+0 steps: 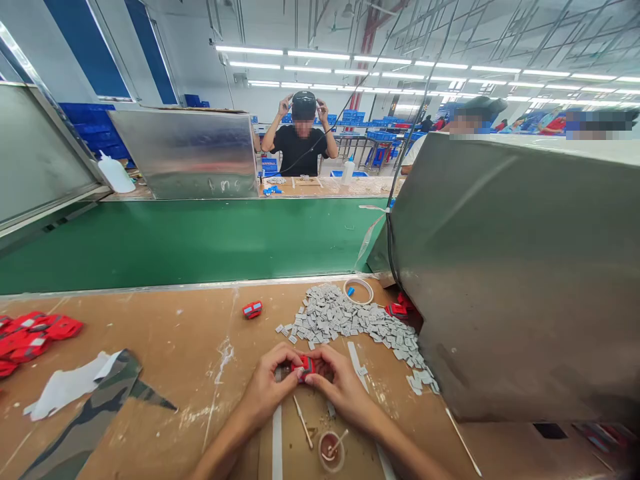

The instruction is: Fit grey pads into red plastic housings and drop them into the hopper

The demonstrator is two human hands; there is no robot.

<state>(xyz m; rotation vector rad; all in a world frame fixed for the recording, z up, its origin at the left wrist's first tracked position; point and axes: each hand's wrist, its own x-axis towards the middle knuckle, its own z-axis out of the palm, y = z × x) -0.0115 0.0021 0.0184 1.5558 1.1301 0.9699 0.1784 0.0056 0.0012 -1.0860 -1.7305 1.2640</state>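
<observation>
Both hands meet over the brown work surface around one small red toy car body (303,367). My left hand (273,377) pinches its left side between thumb and fingers. From the other side, my right hand (335,377) grips it the same way, so the fingers cover much of the part. Just beyond the hands lies a heap of small grey rectangular pieces (330,313). A similar red toy car (253,309) sits apart, farther off to the left. Below the hands are a small cup (331,452) with a stick in it and a cotton swab (303,421).
More red car pieces (35,337) are piled at left, near a camouflage cloth (95,420). A tape roll (359,291) lies by the heap. A large metal box (520,280) blocks the right. Past the green belt (210,237), a person (301,143) raises both hands to their head.
</observation>
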